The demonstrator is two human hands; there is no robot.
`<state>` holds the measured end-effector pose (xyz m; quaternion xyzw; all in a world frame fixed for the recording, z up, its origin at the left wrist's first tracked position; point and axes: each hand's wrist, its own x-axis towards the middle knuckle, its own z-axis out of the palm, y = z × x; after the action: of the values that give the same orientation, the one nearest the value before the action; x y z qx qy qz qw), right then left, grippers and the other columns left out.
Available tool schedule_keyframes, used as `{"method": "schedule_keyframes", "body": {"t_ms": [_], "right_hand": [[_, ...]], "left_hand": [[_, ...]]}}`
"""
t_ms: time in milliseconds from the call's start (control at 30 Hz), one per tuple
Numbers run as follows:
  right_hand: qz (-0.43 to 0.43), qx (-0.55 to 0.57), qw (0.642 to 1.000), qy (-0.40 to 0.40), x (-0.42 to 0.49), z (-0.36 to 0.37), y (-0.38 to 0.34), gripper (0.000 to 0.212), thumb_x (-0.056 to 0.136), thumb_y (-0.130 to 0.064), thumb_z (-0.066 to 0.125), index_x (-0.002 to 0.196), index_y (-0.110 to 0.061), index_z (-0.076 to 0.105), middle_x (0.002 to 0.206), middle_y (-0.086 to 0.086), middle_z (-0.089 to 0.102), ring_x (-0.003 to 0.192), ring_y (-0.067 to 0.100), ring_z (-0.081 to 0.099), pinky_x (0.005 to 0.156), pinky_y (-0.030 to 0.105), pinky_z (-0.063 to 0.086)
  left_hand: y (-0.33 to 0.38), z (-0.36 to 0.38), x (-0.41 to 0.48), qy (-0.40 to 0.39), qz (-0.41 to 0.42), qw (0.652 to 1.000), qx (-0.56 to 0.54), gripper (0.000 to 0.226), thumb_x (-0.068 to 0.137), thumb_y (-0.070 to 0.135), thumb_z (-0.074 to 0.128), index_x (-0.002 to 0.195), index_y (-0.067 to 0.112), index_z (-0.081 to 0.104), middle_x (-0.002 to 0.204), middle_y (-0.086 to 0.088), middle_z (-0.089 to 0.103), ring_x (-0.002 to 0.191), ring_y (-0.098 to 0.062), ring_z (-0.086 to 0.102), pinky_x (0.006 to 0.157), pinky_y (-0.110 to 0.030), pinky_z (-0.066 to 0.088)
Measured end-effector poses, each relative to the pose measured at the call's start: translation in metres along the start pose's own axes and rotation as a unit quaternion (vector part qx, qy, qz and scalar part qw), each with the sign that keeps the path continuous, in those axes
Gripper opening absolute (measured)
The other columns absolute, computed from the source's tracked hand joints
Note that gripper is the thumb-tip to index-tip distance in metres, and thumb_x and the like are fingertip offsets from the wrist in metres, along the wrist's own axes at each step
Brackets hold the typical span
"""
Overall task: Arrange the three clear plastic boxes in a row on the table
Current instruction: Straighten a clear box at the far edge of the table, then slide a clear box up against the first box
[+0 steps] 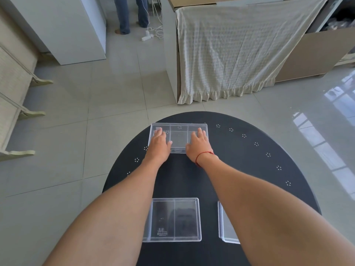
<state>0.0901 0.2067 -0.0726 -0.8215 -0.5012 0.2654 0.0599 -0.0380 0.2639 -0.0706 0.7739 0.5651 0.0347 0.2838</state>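
A clear plastic box with three compartments [179, 134] lies at the far end of the black oval table [249, 169]. My left hand [158, 144] rests flat on its left part and my right hand [197, 144] on its right part, fingers spread. A second clear box with a middle divider [176, 219] lies near me between my forearms. A third clear box [225, 227] lies to its right, mostly hidden under my right forearm.
Beyond the table is a tiled floor. A cabinet draped with a pale cloth [240, 54] stands at the back right, a white cabinet [76, 29] at the back left. A person's legs [130, 14] and a power strip [148, 36] are far back.
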Motion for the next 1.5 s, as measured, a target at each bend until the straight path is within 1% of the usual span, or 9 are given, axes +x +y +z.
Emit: {"method": "schedule_keyframes", "body": {"t_ms": [200, 300, 500, 800, 1000, 1100, 1200, 1367, 1500], "right_hand": [[0.001, -0.014, 1.0, 0.026, -0.013, -0.011, -0.004, 0.056, 0.098, -0.025, 0.038, 0.149, -0.004, 0.029, 0.163, 0.012, 0.007, 0.151, 0.027, 0.006, 0.122, 0.043, 0.013], [0.019, 0.007, 1.0, 0.023, -0.031, -0.017, -0.007, 0.057, 0.099, -0.029, 0.04, 0.149, -0.005, 0.029, 0.163, 0.012, 0.008, 0.152, 0.027, 0.005, 0.122, 0.045, 0.011], [0.065, 0.072, 0.994, 0.047, -0.084, -0.017, -0.011, 0.046, 0.096, -0.031, 0.045, 0.133, -0.006, 0.046, 0.146, 0.011, 0.039, 0.136, 0.029, 0.038, 0.115, 0.048, 0.027], [0.116, 0.125, 0.985, 0.011, -0.164, 0.019, -0.013, 0.047, 0.094, -0.031, 0.049, 0.132, -0.004, 0.046, 0.139, 0.01, 0.046, 0.127, 0.031, 0.047, 0.108, 0.047, 0.037], [0.193, 0.199, 0.959, -0.055, -0.19, 0.049, -0.008, 0.059, 0.09, -0.026, 0.054, 0.141, -0.003, 0.034, 0.143, 0.015, 0.043, 0.129, 0.035, 0.047, 0.106, 0.043, 0.042], [0.207, 0.228, 0.948, -0.077, -0.2, 0.06, -0.007, 0.059, 0.092, -0.023, 0.053, 0.143, -0.002, 0.034, 0.139, 0.015, 0.051, 0.119, 0.033, 0.056, 0.093, 0.035, 0.046], [0.208, 0.227, 0.949, -0.071, -0.203, 0.066, -0.004, 0.047, 0.091, -0.017, 0.052, 0.134, -0.001, 0.046, 0.127, 0.014, 0.059, 0.09, 0.028, 0.055, 0.074, 0.03, 0.046], [0.223, 0.228, 0.945, -0.069, -0.201, 0.051, -0.005, 0.014, 0.088, -0.008, 0.051, 0.101, -0.006, 0.048, 0.091, 0.011, 0.058, 0.072, 0.028, 0.055, 0.049, 0.03, 0.042], [0.23, 0.257, 0.938, -0.046, -0.189, 0.032, -0.006, 0.024, 0.087, -0.009, 0.053, 0.11, -0.004, 0.053, 0.099, 0.012, 0.06, 0.08, 0.03, 0.055, 0.059, 0.028, 0.045]], "left_hand": [[0.007, -0.013, -0.014, 0.004, -0.018, 1.0, -0.018, 0.058, 0.102, 0.023, 0.044, 0.153, 0.004, 0.023, 0.163, -0.008, 0.016, 0.151, -0.023, 0.016, 0.119, -0.037, 0.021], [0.012, -0.024, -0.033, 0.014, -0.018, 0.999, -0.036, 0.056, 0.101, 0.025, 0.045, 0.151, 0.009, 0.028, 0.156, -0.009, 0.032, 0.141, -0.026, 0.035, 0.111, -0.039, 0.034], [0.005, -0.037, -0.083, 0.012, -0.038, 0.998, -0.057, 0.05, 0.1, 0.029, 0.046, 0.144, 0.007, 0.04, 0.144, -0.015, 0.048, 0.131, -0.031, 0.047, 0.106, -0.042, 0.043], [-0.034, -0.031, -0.161, -0.025, -0.105, 0.993, -0.054, 0.06, 0.097, 0.035, 0.049, 0.148, 0.007, 0.035, 0.151, -0.013, 0.041, 0.139, -0.031, 0.039, 0.111, -0.045, 0.037], [-0.069, -0.009, -0.199, -0.015, -0.22, 0.974, -0.045, 0.062, 0.091, 0.038, 0.056, 0.141, 0.006, 0.04, 0.143, -0.012, 0.047, 0.132, -0.031, 0.045, 0.104, -0.044, 0.044], [-0.073, 0.003, -0.209, -0.016, -0.276, 0.953, -0.126, 0.062, 0.091, 0.034, 0.058, 0.142, 0.005, 0.039, 0.144, -0.014, 0.046, 0.129, -0.033, 0.049, 0.102, -0.042, 0.045], [-0.071, 0.008, -0.215, -0.016, -0.303, 0.931, -0.203, 0.058, 0.092, 0.03, 0.059, 0.142, 0.006, 0.04, 0.144, -0.013, 0.048, 0.128, -0.033, 0.051, 0.1, -0.039, 0.044], [-0.07, -0.002, -0.213, -0.024, -0.301, 0.924, -0.236, 0.062, 0.089, 0.029, 0.064, 0.141, 0.004, 0.042, 0.143, -0.012, 0.049, 0.128, -0.031, 0.052, 0.098, -0.037, 0.044], [-0.057, -0.013, -0.199, -0.029, -0.275, 0.93, -0.243, 0.072, 0.087, 0.037, 0.065, 0.146, 0.008, 0.036, 0.149, -0.01, 0.043, 0.132, -0.031, 0.047, 0.101, -0.041, 0.043]]}}
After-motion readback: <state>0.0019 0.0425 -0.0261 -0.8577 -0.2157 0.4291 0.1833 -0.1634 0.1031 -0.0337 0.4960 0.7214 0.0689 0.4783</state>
